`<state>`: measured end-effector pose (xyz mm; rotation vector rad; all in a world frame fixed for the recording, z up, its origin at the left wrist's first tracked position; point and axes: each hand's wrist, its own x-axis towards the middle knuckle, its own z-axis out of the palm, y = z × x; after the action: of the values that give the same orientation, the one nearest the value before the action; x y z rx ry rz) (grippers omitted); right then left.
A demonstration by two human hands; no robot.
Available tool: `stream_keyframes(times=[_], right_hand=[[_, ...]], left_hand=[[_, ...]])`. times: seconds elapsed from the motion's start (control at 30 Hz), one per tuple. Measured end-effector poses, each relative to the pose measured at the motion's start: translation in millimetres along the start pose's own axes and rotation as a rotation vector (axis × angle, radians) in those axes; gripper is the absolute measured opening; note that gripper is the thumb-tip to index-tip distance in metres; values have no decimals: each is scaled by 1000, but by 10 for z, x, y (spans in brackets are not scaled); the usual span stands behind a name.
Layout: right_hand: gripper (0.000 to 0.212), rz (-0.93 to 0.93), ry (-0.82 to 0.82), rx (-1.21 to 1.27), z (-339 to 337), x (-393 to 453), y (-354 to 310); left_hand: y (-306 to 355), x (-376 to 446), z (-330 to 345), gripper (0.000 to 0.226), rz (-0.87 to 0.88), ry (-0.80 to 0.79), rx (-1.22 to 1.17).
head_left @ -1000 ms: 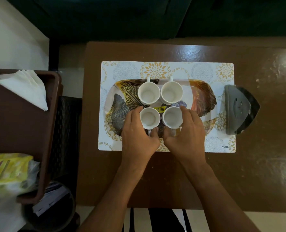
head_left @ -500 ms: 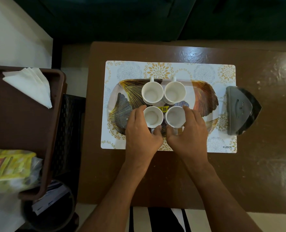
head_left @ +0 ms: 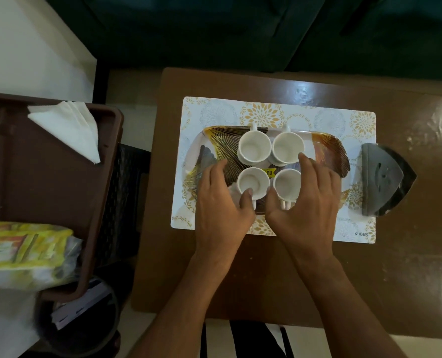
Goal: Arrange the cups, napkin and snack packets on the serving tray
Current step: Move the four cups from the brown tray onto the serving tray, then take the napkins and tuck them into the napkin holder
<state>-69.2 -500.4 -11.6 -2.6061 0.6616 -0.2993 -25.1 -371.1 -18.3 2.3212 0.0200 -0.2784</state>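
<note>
While I am looking down over the serving tray, I am listing items from left to right, each placed relative to it. Well to the left of it, a brown bin is holding a folded white napkin at its far end and yellow snack packets at its near end; both are lying outside the serving tray. A patterned placemat is lying under the serving tray on the brown table. On the serving tray, four white cups are standing upright in a two-by-two block: far-left cup, far-right cup, near-left cup, near-right cup. A yellow price sticker is showing on the serving tray between them. My left hand is curving loosely around the near-left cup, thumb touching its near rim, fingers spread apart from its left side, not gripping. My right hand is cupping around the near-right cup, fingers spread beside its right side; whether it is touching the cup I cannot tell. Just right of the serving tray, a grey wedge-shaped holder is sitting at the placemat's edge.
</note>
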Motion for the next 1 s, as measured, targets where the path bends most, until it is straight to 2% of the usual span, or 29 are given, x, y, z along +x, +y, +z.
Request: stream_keyframes(times=[0.17, 0.47, 0.7, 1.0], right_hand=[[65, -72, -1, 50, 80, 62, -453], [58, -201, -145, 98, 649, 93, -1532], [42, -193, -272, 191, 1278, 245, -2367], [16, -111, -324, 226, 2017, 485, -3069]], left_hand=[[-152, 125, -401, 65, -6, 58, -26], [-774, 531, -1240, 62, -116, 183, -47], [-1392, 889, -1793, 53, -235, 265, -79], [-1987, 1439, -2186, 46, -465, 271, -248]])
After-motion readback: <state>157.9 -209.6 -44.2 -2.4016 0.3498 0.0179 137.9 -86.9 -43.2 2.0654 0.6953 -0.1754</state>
